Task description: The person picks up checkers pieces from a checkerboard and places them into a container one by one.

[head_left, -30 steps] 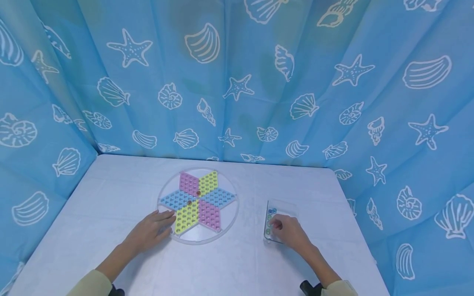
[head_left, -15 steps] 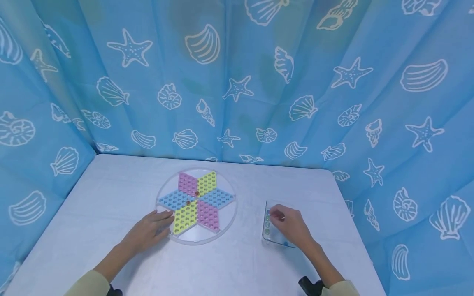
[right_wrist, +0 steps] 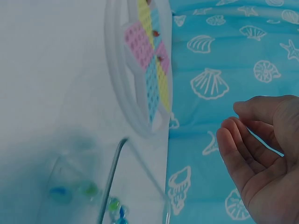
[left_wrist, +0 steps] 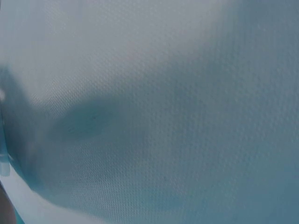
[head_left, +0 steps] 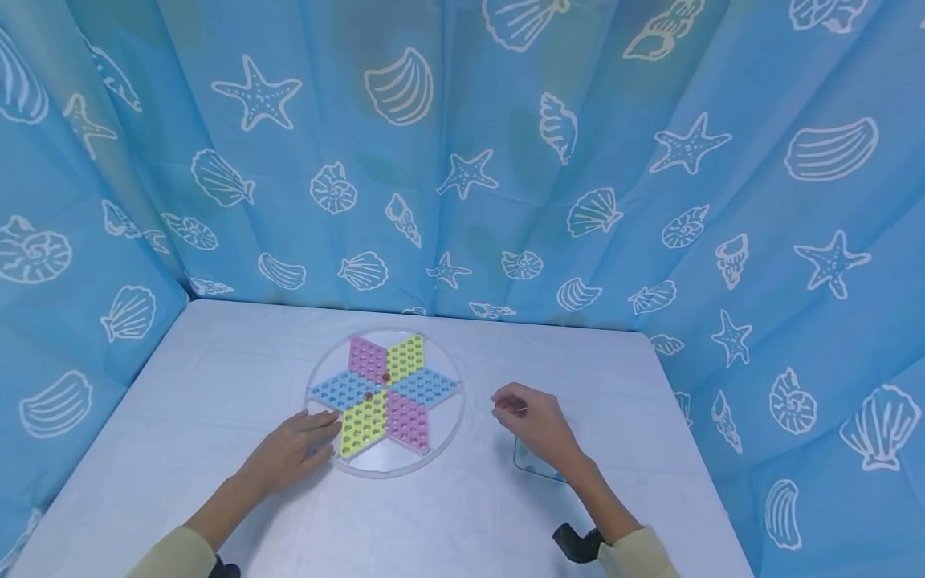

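A round Chinese checkers board with a pink, yellow and blue star lies on the white table. Two reddish-brown marbles sit near its centre. My left hand rests at the board's left edge, fingers extended and touching it. My right hand is raised between the board and a clear plastic box, thumb and fingertips pinched together. A small reddish marble shows between them, mostly hidden. In the right wrist view, glass marbles with blue and green swirls lie in the box, partly cut off.
A blue curtain with white shells and starfish stands behind the white-covered table and along both sides. Pale cloth with dark shadow fills the blurred left wrist view.
My right hand has lifted from inside the clear box and moved left toward the board, fingertips pinched. My left hand stays at the board's edge.
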Motion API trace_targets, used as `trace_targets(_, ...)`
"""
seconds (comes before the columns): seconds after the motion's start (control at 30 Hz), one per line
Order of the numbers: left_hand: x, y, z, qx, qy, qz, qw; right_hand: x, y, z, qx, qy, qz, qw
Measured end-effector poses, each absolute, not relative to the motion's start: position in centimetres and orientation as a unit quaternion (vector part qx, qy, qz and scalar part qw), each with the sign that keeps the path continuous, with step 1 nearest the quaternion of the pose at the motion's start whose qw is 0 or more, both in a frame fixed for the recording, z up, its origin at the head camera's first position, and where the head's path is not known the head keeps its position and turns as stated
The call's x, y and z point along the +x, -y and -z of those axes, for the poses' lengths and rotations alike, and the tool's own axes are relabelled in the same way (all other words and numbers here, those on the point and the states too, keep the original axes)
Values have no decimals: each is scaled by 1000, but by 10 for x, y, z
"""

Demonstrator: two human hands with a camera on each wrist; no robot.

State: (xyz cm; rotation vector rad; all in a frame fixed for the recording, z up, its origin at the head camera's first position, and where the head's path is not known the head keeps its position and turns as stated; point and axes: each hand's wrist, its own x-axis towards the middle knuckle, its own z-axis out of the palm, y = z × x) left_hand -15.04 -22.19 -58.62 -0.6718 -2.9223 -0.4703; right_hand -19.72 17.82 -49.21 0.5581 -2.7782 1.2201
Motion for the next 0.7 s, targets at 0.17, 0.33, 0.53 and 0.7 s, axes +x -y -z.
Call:
trace_targets(0.17,-150,221,585,-215,964,151,46,-202,-161,488,182,895,-408,12)
trace_targets(0.33,-150,222,587,-213,964,151,55,-209,-142,486,190,893,-409,-7)
trace_targets(0.53,-151,222,588,-214,963,155,49,-216,-122,485,209,888,-409,-18)
trace_targets(0.7,-151,221,587,-208,965,154,47,-222,-107,487,222,880,-419,-23)
